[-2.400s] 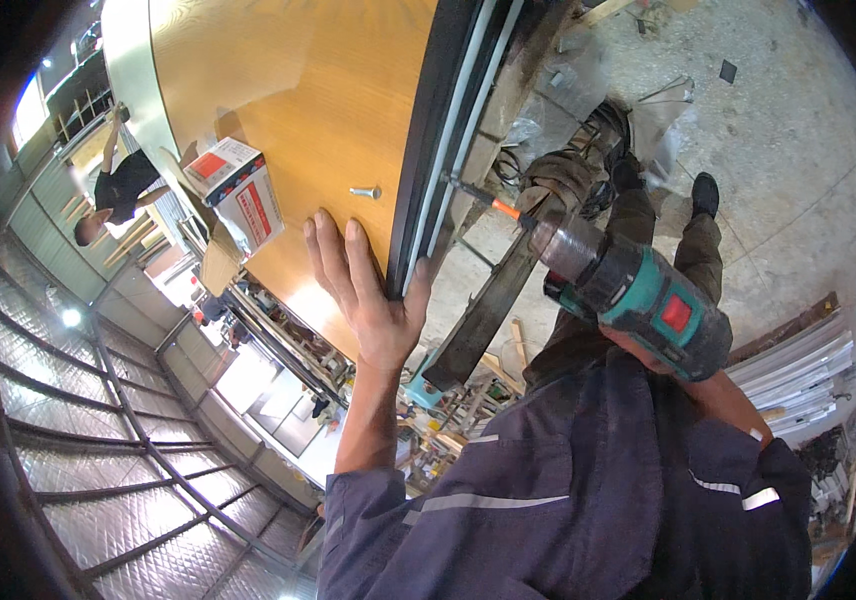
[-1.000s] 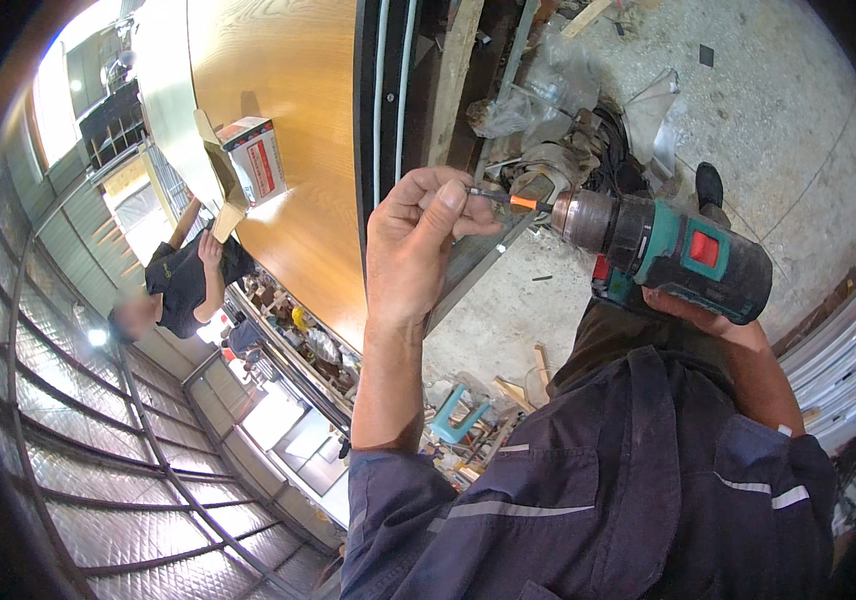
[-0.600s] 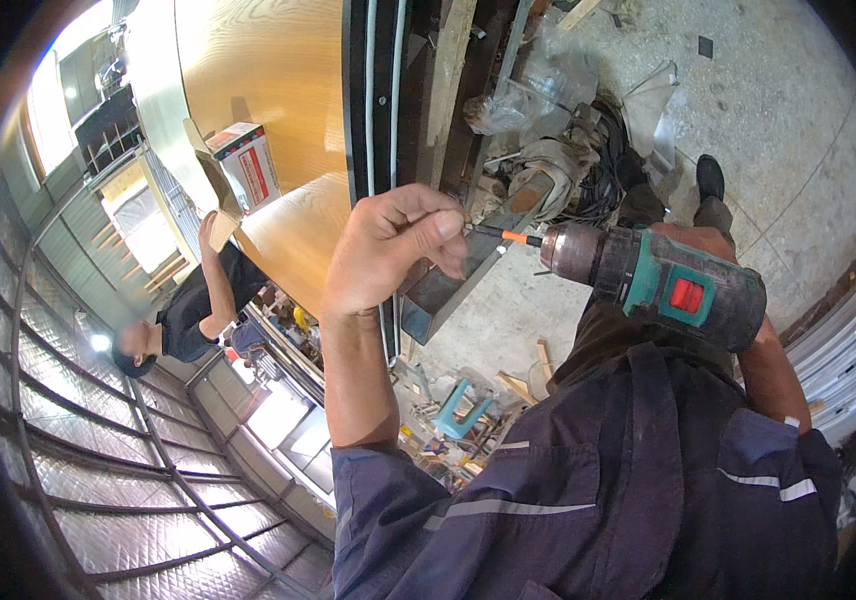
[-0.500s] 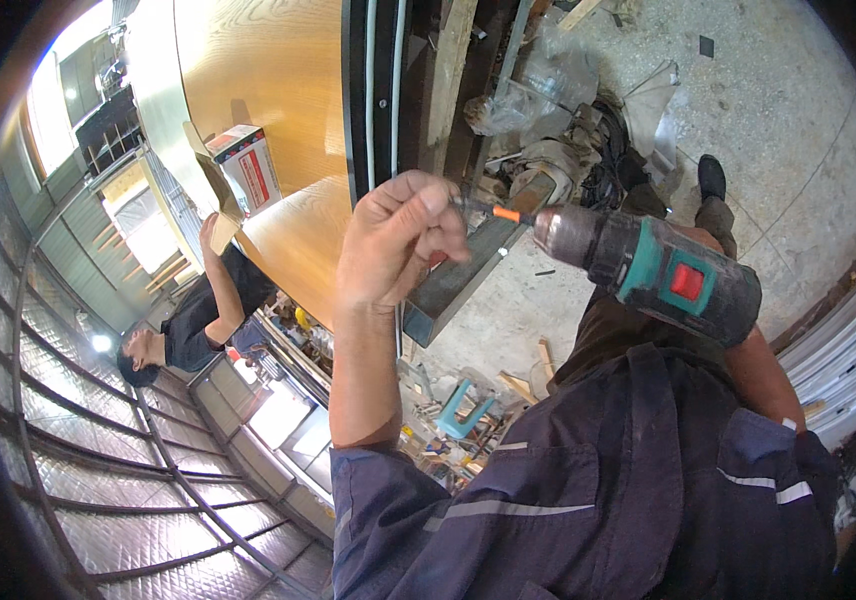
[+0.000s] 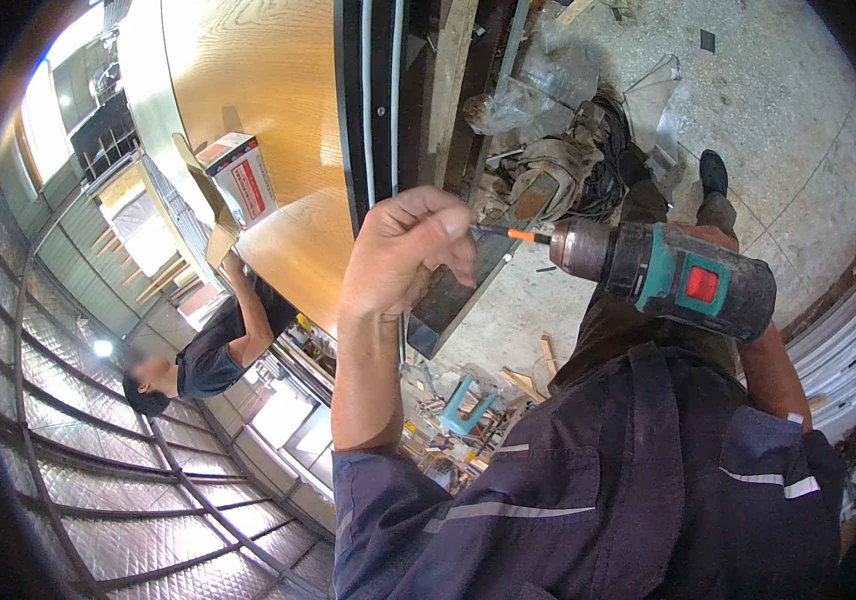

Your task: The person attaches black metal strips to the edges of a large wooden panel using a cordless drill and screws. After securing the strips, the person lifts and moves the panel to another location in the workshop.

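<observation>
Drill (image 5: 663,270), scuffed, barrel-shaped, gripped by right hand (image 5: 716,236); left hand (image 5: 401,258) pinching slim bit (image 5: 526,236) tip.

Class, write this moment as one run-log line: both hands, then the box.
left hand: at tip of bit; right hand: holding teal drill; box: on wood-grain panel

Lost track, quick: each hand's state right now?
Left hand: pinched closed at the tip of the bit; held item, if any, can't be told.
Right hand: closed, holding the power drill.
</observation>
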Tool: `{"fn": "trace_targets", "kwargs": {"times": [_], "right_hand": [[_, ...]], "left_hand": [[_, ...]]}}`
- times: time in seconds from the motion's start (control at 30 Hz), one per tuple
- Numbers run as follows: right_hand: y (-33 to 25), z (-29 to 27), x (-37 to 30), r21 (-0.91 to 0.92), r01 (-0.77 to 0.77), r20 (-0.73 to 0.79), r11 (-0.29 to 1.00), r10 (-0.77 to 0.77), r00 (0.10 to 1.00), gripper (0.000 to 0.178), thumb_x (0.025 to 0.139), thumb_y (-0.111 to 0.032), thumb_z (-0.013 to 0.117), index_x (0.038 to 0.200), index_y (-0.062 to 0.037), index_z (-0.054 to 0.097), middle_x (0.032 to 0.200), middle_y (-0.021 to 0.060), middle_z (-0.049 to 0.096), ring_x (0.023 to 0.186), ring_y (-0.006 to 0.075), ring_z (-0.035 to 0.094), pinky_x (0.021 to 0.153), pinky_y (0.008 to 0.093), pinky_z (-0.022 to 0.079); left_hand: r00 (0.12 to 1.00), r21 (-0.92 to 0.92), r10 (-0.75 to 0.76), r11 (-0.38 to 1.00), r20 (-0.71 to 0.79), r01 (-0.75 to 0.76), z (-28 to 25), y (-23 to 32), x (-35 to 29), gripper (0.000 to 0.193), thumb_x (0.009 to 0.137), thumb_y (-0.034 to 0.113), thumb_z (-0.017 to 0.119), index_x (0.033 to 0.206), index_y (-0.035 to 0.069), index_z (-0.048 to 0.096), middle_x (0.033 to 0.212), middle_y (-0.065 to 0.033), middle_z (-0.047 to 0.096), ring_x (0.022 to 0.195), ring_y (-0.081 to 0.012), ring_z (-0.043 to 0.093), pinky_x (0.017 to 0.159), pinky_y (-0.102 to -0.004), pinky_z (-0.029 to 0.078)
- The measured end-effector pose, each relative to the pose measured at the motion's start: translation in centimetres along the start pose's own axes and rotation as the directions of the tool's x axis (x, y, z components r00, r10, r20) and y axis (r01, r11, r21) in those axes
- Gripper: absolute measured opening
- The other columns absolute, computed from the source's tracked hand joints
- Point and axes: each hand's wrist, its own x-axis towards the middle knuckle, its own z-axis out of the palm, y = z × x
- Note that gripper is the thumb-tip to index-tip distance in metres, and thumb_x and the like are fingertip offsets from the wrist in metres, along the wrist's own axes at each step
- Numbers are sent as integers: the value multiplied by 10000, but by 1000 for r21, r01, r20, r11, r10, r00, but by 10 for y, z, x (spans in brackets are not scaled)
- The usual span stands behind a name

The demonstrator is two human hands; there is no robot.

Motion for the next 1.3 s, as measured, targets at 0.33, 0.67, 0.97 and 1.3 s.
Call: {"fn": "trace_targets", "kwargs": {"times": [0.33,0.67,0.97,1.3], "right_hand": [[9,63,16,-396,85,-270,914,-204,941,687,745,-256,865,1333,-95,548,1276,117,601,1202,293,573,1037,403,457],[-3,70,47,-103,115,-345,988,-144,927,580,741,-193,860,1236,-58,590,1121,91,658,1048,204,649,930,329,530],[9,76,44,-205,234,-360,950,-296,885,610,773,-226,832,1298,-39,582,1220,138,650,1111,265,654,988,374,510],[14,83,38,-209,-51,-187,977,11,982,588,722,-212,831,1240,-48,608,1150,123,666,1008,238,689,911,335,549]], "left_hand": [[950,-378,153,891,-271,-251,26,-6,18,278,1043,266,524,1144,16,592,811,-35,583,761,-164,557,679,-294,478],[937,-347,185,893,-297,-287,25,-9,21,289,1066,262,456,1195,21,550,812,-42,562,773,-172,559,698,-317,487],[916,-79,113,985,-384,-155,31,6,3,335,1041,281,524,1229,5,548,849,-66,609,763,-156,599,686,-289,514],[713,976,674,-206,192,-69,-60,0,-23,739,897,215,662,1500,-28,309,1549,-284,278,1446,-432,274,1184,-497,207]]}}
